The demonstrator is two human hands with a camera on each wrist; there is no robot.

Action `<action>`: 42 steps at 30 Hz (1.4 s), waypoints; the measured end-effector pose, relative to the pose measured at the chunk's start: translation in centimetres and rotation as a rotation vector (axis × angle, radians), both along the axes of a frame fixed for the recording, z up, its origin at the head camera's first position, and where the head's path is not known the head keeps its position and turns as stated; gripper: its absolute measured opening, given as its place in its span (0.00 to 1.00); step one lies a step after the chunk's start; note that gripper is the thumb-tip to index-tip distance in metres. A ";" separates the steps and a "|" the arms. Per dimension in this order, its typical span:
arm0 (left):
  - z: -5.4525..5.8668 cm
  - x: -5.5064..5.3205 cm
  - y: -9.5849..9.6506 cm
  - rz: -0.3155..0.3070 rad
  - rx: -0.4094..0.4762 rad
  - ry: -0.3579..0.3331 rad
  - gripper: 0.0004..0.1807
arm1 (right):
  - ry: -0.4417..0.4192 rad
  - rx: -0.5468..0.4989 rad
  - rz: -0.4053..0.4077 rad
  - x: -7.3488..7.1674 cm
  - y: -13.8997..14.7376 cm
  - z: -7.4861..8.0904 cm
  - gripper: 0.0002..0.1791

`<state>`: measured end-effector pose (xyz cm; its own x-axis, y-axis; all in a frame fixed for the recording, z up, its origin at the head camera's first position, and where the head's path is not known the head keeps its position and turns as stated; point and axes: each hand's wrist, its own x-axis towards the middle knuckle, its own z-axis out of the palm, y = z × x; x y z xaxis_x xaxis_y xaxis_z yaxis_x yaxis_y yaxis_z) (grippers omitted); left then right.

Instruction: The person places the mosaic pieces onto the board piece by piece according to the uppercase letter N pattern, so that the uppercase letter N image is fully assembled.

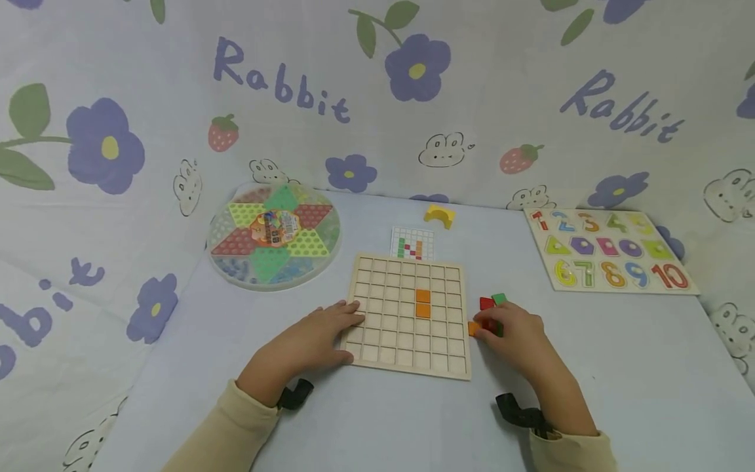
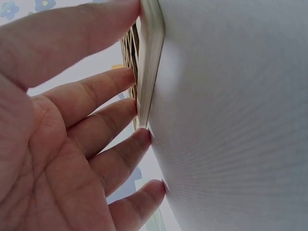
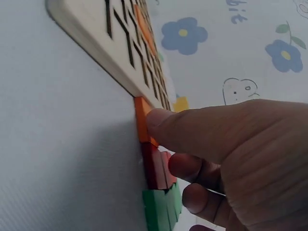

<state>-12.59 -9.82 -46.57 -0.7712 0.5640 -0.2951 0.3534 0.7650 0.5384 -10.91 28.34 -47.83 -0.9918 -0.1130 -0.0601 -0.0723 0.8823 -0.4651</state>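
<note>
Orange tile [image 3: 141, 119], the right hand's [image 1: 519, 337] thumb on it, at the wooden grid board's [image 1: 386, 321] right edge.
Whether the fingers pinch it is hidden; a light hold on its sides should spare the neighbouring red tiles [image 1: 486, 303]. Left hand [image 1: 318, 337], fingers spread, touches the opposite edge, good for steadying. Pale counter [image 1: 401, 426], rabbit-and-flower cloth [image 1: 501, 65] behind.

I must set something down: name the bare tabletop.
Bare patches: between the right hand and the number puzzle, and on the near side of the grid board, between the sleeves. Crowded: the board's right edge, where an orange tile, red tiles and green tiles bunch at that hand.
</note>
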 end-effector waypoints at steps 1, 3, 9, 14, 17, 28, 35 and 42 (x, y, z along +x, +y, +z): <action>0.0 0.0 0.0 0.000 0.000 0.001 0.41 | 0.002 0.005 0.003 0.0 -0.1 -0.1 0.13; 0.0 0.0 -0.1 0.000 0.002 -0.001 0.41 | 0.003 0.016 0.002 0.0 -0.4 -0.2 0.12; -0.1 0.0 -0.1 0.004 0.017 -0.005 0.41 | -0.004 0.045 -0.004 0.1 -0.7 0.0 0.14; -0.1 -0.1 -0.1 0.004 0.017 -0.004 0.41 | 0.005 0.049 0.001 0.0 -0.7 0.0 0.14; -0.1 -0.1 -0.1 0.003 0.016 -0.001 0.41 | 0.011 0.029 -0.009 0.0 -0.8 0.0 0.12; -0.1 -0.1 0.0 0.005 0.012 -0.004 0.41 | 0.055 -0.084 -0.065 -0.4 -2.4 1.3 0.06; -0.3 0.0 -0.1 0.002 0.016 0.002 0.41 | -0.006 -0.102 0.048 -1.4 -6.5 0.7 0.06; -0.5 0.0 -0.1 0.006 0.016 0.014 0.40 | 0.005 -0.089 0.104 -2.3 -8.0 0.1 0.04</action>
